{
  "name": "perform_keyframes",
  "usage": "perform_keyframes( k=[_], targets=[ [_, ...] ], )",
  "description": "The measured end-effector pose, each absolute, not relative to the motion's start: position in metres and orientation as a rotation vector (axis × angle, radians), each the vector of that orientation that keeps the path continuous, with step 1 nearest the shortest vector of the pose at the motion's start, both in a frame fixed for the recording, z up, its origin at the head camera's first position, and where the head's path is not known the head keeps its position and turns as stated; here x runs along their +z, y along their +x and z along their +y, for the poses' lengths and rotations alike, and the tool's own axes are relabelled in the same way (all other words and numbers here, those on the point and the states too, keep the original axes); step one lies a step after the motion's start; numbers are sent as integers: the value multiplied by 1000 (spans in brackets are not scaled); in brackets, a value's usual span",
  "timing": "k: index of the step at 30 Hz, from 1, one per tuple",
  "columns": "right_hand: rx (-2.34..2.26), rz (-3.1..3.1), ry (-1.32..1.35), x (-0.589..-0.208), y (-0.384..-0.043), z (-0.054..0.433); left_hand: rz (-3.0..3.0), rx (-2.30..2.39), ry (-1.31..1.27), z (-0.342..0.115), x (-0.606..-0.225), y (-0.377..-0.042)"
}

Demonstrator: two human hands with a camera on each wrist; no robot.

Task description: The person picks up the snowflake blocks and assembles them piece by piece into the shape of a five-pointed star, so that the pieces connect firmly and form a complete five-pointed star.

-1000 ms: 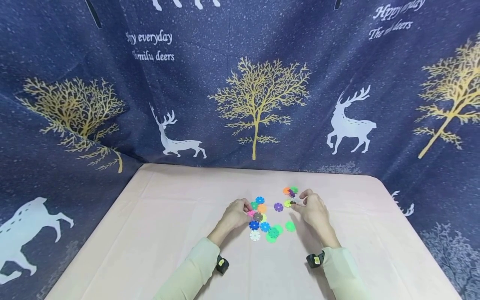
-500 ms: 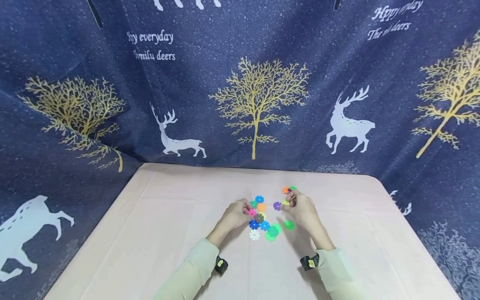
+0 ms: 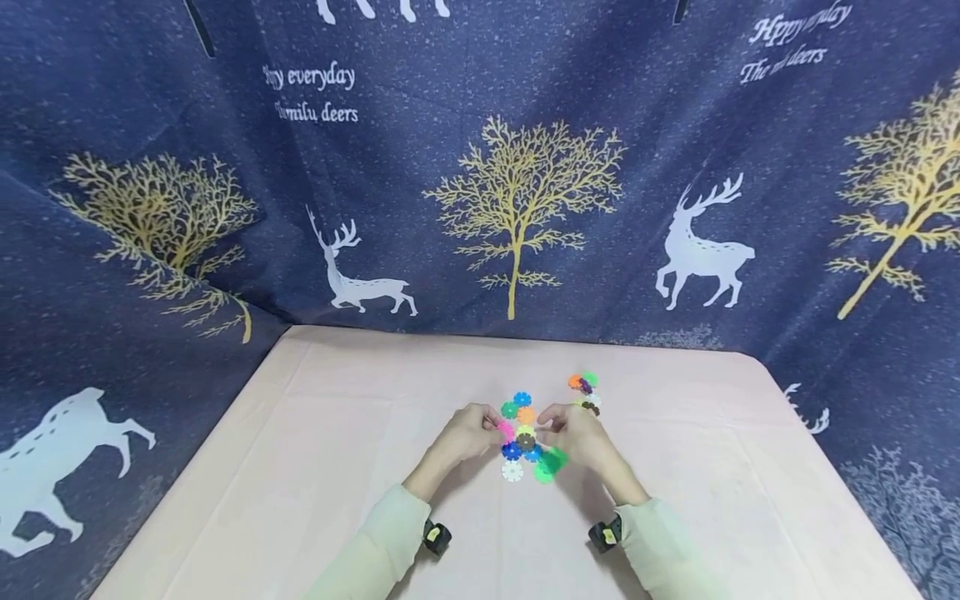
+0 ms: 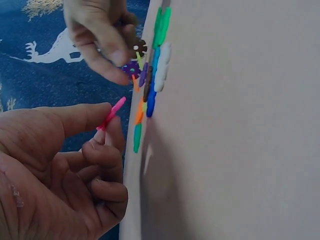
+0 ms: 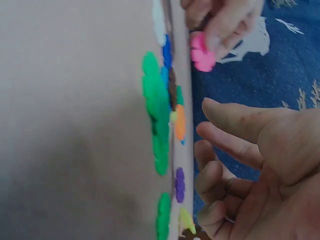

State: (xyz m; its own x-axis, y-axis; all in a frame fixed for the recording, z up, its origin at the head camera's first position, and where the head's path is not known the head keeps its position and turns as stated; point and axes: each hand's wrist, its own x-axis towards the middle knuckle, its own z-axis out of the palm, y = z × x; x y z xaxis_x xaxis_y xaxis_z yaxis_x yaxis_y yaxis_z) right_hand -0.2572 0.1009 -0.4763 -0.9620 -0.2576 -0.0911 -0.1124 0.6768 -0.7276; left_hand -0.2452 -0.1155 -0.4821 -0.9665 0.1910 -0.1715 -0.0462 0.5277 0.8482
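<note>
My left hand (image 3: 467, 433) pinches a pink notched plastic disc (image 4: 111, 114) between thumb and fingertips, tilted above the table. To its right, my right hand (image 3: 583, 440) hovers with thumb and fingers apart; nothing is between them in the right wrist view. Between and below the hands lie loose notched discs: an orange disc (image 3: 526, 415), a brown disc (image 3: 525, 441), a dark blue disc (image 3: 512, 451), a white disc (image 3: 512, 472) and overlapping green discs (image 3: 550, 465). A purple disc (image 5: 180, 185) shows in the right wrist view but is hidden by my right hand in the head view.
Beyond my right hand is a cluster of discs, among them an orange disc (image 3: 574, 381), a dark purple disc (image 3: 585, 386) and a brown disc (image 3: 591, 408). A pale cloth covers the table (image 3: 375, 400). A blue printed curtain (image 3: 450, 250) hangs behind it.
My right hand has moved left and toward me, away from the far-right cluster and closer to my left hand. The left hand keeps the pink disc nearly in place.
</note>
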Motion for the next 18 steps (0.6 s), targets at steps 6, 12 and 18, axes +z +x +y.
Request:
perform_keyframes(
  k=[6, 12, 18],
  targets=[
    [-1142, 2636, -404, -487, -258, 95, 2484, 1445, 145, -120, -475, -242],
    [-1102, 2643, -412, -491, -260, 91, 2428, 1513, 166, -122, -464, -237],
    [-1070, 2640, -430, -493, -261, 89, 2439, 1533, 211, -121, -458, -236]
  ],
)
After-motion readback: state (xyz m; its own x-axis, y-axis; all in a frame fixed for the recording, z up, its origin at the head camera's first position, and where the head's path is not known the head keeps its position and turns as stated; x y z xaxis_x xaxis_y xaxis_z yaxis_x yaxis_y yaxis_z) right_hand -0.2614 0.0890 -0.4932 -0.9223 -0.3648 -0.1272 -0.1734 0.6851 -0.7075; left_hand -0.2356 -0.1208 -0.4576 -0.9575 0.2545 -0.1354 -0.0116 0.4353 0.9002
